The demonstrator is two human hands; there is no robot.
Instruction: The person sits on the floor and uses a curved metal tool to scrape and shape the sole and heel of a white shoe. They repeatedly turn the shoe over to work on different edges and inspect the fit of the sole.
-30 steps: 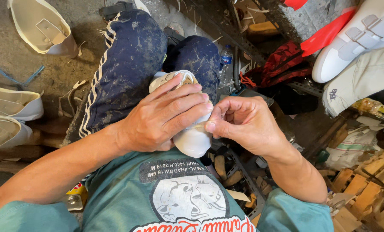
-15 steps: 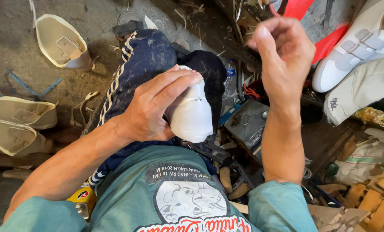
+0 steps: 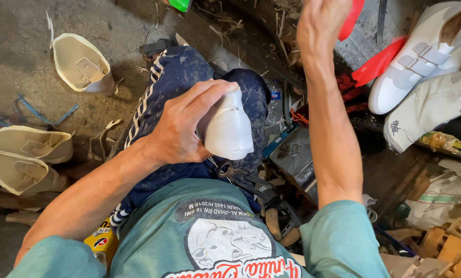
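hands: left (image 3: pixel 181 126) grips white shoe toe (image 3: pixel 228 128) | right (image 3: pixel 320 25) raised, grip unclear | metal tin (image 3: pixel 295 154) shut

Right hand (image 3: pixel 320 28) risen high, well away from white shoe upper (image 3: pixel 228 131).

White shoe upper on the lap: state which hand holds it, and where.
The left hand grips the white shoe upper around its upper left side; the raised right hand is off it.

Your left hand (image 3: pixel 181 126) sits on the shoe form (image 3: pixel 226 131) over your lap, your right hand (image 3: pixel 320 23) way up ahead. Cut uppers (image 3: pixel 27 157) lie on the floor to your left, finished shoes (image 3: pixel 426 56) on your right.
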